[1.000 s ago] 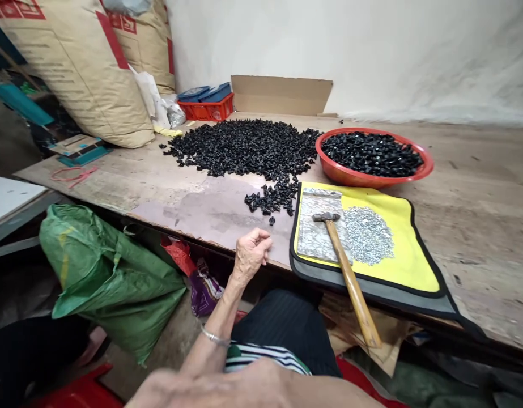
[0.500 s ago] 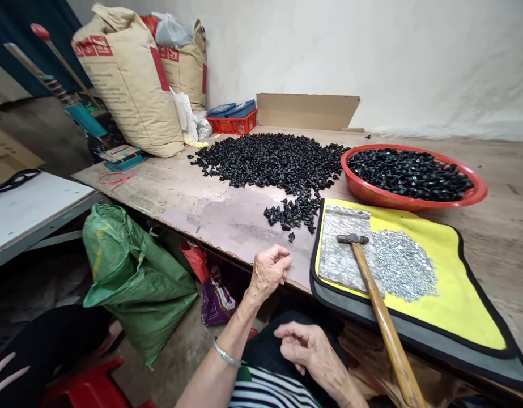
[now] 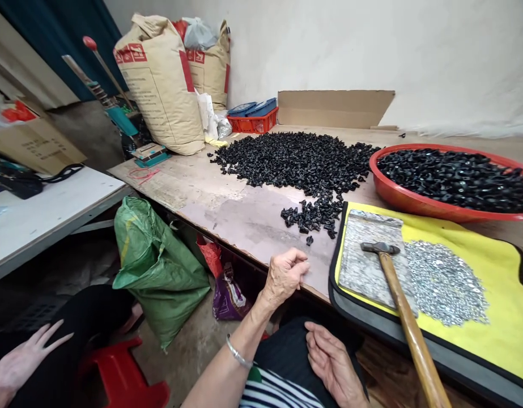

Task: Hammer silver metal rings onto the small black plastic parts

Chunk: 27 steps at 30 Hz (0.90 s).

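So your left hand (image 3: 284, 277) curls at the scuffed wood table (image 3: 239, 226), fingertips pressed, can't tell on what. Right hand (image 3: 333, 362) lies loosely open on your black trousers (image 3: 282, 351).

The left hand (image 3: 284, 277) rested curled on the table (image 3: 227, 215) edge, near a clump of black pieces (image 3: 310, 218), while the right hand (image 3: 333, 362) lay open on the lap. To its right, a hammer (image 3: 408, 323) lay across a steel plate (image 3: 363, 272) on a yellow mat (image 3: 499, 317), beside silver bits (image 3: 443, 283). A co-worker's hand (image 3: 18, 362) showed at lower left.
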Motion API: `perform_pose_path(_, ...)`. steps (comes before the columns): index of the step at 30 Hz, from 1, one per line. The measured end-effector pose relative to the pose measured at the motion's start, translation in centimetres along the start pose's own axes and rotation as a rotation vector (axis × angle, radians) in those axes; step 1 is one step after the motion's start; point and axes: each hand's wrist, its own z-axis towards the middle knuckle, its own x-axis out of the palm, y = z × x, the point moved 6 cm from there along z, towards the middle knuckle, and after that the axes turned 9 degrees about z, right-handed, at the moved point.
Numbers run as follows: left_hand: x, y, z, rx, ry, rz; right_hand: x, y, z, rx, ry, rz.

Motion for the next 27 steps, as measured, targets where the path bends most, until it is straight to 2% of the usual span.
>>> perform_pose_path(12, 0.0, 0.1, -0.3, 0.004, -0.019, -0.049, -0.3, -0.8, -0.1, 0.06, -0.106, -0.022)
perform_pose_path(15, -0.4, 0.0, -0.6, -0.042, 0.015, -0.229, -0.3, -0.9, -0.1, 0.059, -0.12, -0.037)
perform_pose_path(18, -2.0, 0.4, -1.3, -0.083, 0.0, -0.539, 0.4, -0.7, -0.2, 0.009, -0.091, -0.097)
perform_pose_path(21, -4.8, 2.7, -2.7, -0.127, -0.115, -0.749, 3.0, -0.5, -0.6, -0.046, 0.089, -0.262)
perform_pose_path(24, -7.1, 6.8, -4.7, -0.172, -0.213, -0.783, 7.4, -1.2, -1.4, -0.017, 0.449, -0.338)
perform_pose_path(27, -8.1, 11.6, -6.7, -0.323, -0.255, -0.802, 11.8, -2.3, -2.7, 0.02, 0.792, -0.347)
